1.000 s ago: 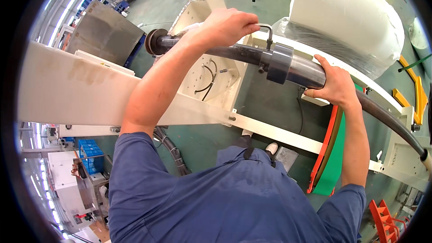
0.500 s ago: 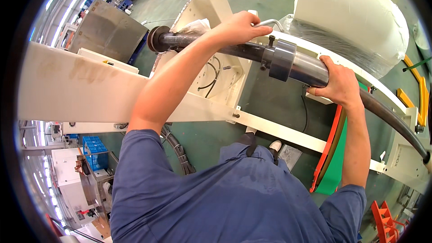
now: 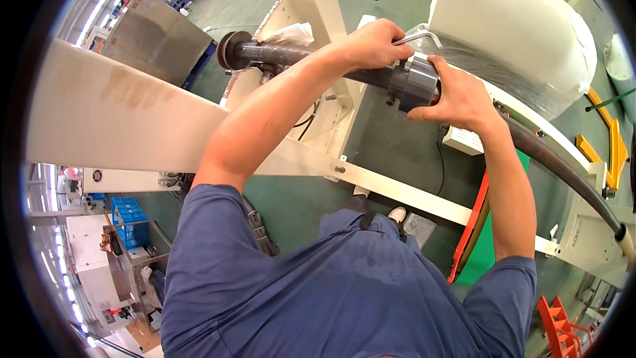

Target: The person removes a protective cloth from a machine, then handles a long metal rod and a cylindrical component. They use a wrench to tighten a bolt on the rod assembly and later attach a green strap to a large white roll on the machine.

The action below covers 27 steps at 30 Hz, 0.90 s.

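Note:
A long dark steel shaft (image 3: 371, 76) runs across in front of me, with a round flanged end (image 3: 232, 51) at its left. My left hand (image 3: 377, 45) is closed around a bent metal hex key (image 3: 423, 36), just above the shaft; the key's short bent end points right. Near it, a thick grey metal collar (image 3: 419, 84) sits around the shaft, with a small dark bolt (image 3: 391, 101) beside it. My right hand (image 3: 460, 96) is wrapped around the collar's right side, thumb below and fingers over the top. The palm hides what lies under it.
A cream machine frame (image 3: 404, 195) surrounds the shaft, with a wide beam (image 3: 132, 113) at left. Beyond stands a large plastic-wrapped white roll (image 3: 510, 23). A green and red guard (image 3: 487, 238) is at lower right, near orange steps (image 3: 560, 328). Thick cables (image 3: 260, 229) lie on the floor.
My right hand has slid left along the shaft, up to the collar. My left hand with the hex key has shifted slightly right. The shiny sleeve right of the collar no longer shows.

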Tool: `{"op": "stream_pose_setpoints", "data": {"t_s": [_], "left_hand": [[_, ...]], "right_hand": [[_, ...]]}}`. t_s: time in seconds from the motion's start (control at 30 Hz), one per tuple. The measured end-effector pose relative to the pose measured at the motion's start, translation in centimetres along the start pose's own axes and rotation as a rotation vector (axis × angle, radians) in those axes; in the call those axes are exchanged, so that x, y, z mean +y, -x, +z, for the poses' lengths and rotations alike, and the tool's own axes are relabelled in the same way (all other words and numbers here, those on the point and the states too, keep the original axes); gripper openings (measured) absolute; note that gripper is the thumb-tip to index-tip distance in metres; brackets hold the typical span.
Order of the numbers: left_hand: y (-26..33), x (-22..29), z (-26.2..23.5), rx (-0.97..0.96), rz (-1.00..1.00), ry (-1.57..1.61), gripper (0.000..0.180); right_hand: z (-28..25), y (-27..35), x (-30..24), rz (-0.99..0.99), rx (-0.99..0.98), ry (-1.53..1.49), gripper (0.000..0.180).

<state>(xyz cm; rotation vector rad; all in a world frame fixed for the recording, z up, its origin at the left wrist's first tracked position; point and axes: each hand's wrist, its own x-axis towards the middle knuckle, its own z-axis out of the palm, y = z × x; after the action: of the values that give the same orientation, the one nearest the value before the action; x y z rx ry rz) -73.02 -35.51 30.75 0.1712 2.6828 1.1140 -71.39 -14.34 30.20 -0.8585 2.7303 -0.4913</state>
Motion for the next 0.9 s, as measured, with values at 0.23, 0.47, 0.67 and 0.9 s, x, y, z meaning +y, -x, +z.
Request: {"op": "stream_pose_setpoints", "data": {"t_s": [0.23,0.47,0.67,0.9], "left_hand": [[4.7,-1.0,1.9,0.162,0.114,-0.059,0.036],[8.4,-3.3,-0.7,0.41,0.316,-0.33,0.022],[9.1,-3.5,-0.3,0.372,0.425,-0.424,0.017],[7.6,-2.5,-1.9,0.229,0.543,-0.626,0.016]], "right_hand": [[5.2,1.0,0.8,-0.281,0.597,0.3,0.095],[5.2,1.3,0.2,-0.22,0.522,0.312,0.101],[5.4,1.4,0.3,-0.214,0.547,0.311,0.099],[5.5,1.2,0.5,-0.274,0.605,0.28,0.092]]}}
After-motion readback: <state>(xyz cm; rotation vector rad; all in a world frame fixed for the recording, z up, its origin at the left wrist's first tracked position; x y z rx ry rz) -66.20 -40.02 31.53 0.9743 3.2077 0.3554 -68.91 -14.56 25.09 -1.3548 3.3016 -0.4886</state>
